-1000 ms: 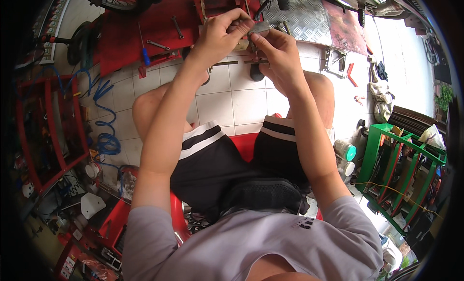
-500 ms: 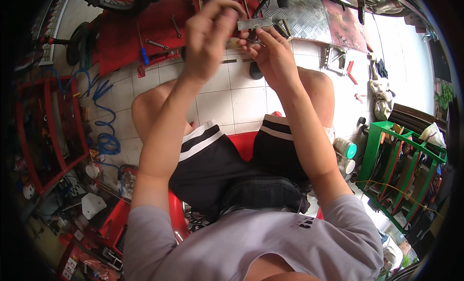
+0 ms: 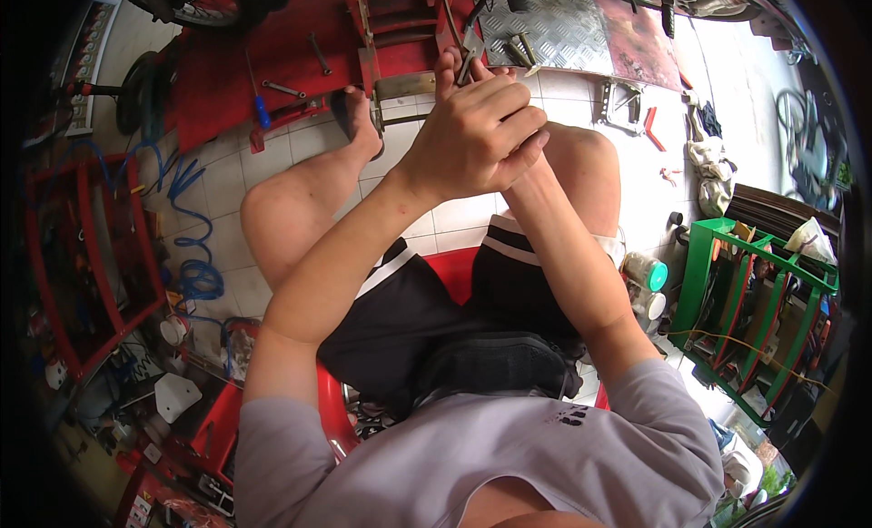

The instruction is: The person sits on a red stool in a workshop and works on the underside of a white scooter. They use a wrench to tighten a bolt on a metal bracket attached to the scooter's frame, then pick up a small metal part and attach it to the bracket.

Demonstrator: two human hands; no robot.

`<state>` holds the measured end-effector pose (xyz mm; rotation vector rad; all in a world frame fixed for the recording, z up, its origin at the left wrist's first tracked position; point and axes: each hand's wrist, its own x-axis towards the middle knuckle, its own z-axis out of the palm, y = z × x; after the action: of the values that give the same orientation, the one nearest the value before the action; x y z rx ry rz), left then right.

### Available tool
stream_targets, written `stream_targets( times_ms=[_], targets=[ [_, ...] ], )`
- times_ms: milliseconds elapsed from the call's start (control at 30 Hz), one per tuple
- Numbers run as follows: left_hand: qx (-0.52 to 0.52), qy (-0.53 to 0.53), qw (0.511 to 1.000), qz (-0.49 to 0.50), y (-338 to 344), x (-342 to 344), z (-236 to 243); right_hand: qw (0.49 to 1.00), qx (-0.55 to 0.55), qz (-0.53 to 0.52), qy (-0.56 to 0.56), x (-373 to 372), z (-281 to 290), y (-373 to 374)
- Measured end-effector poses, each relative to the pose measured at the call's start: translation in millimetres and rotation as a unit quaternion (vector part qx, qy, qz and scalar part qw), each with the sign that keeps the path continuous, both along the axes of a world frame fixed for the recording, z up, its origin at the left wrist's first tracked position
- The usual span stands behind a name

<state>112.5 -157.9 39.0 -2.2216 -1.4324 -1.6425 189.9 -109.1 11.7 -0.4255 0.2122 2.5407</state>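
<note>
Out in front of me, my left hand (image 3: 481, 133) is closed over my right hand (image 3: 530, 179), hiding most of it. A small flat grey metal plate (image 3: 472, 45) sticks out beyond the fingertips on the far side. My right hand appears to grip it, its fingers partly covered. Whatever the left fingers hold, if anything, is hidden beneath them. Just beyond the hands, several metal pieces (image 3: 520, 51) lie at the edge of the diamond-plate metal sheet (image 3: 563, 29).
A red work platform (image 3: 218, 83) holds a blue-handled screwdriver (image 3: 262, 110) and two wrenches (image 3: 283, 88). A red rack (image 3: 91, 256) and coiled blue hose (image 3: 202, 278) stand left. On the right are jars (image 3: 647, 272), a green rack (image 3: 699, 274) and a metal bracket (image 3: 622, 106).
My left hand has come down and right, from beside the metal plate onto my right hand. The plate has turned from level to steep. My left foot has come into sight.
</note>
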Motion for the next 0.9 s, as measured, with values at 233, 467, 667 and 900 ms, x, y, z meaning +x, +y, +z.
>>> stream_targets(
  times_ms=[233,467,667,900],
  targets=[
    [0.065,0.002,0.998,0.013,-5,-11,3,0.98,0.157,-0.026,-0.122,1,18,11],
    [-0.085,-0.18,0.966,0.165,16,-93,-8,0.91,0.392,-0.127,-0.04,69,45,85],
    [-0.349,-0.063,0.932,0.08,12,-119,-24,0.819,0.495,0.037,-0.287,106,38,179],
    [-0.402,-0.056,0.913,0.031,28,-109,-32,0.839,0.266,0.271,-0.389,97,-97,294]
  ],
)
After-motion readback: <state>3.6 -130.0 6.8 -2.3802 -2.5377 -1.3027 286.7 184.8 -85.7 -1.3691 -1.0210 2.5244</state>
